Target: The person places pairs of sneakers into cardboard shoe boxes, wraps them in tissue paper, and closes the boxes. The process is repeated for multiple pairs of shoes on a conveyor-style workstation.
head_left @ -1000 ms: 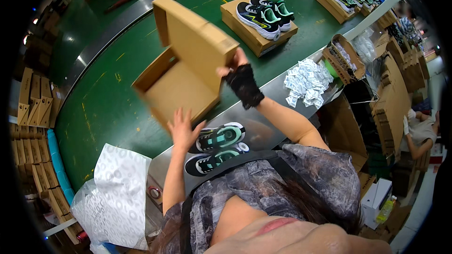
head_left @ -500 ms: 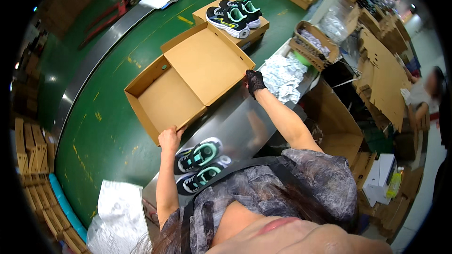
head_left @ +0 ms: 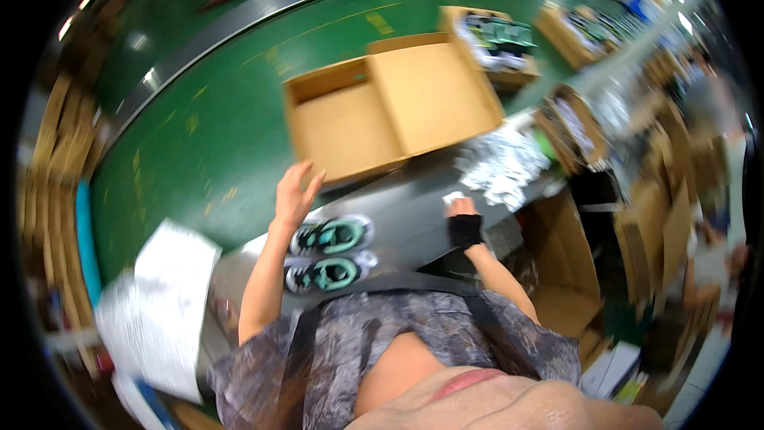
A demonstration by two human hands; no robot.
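An open brown cardboard shoe box, its lid folded back to the right, lies on the green surface in front of me. My left hand is beside its near left corner, fingers apart and holding nothing. My right hand, in a black fingerless glove, is over the metal edge with a small white piece of crumpled paper at its fingertips. Just beyond it lies a heap of similar white papers. A pair of black, white and mint sneakers sits side by side between my arms.
Behind the lid, another sneaker pair rests on a shoe box. Farther right stands one more box with shoes. White sheets lie at the left. A large open carton stands at my right.
Both hands have let go of the shoe box. My right hand has drawn back toward me and now has white paper at its fingertips. The view has turned, shifting the box rightward.
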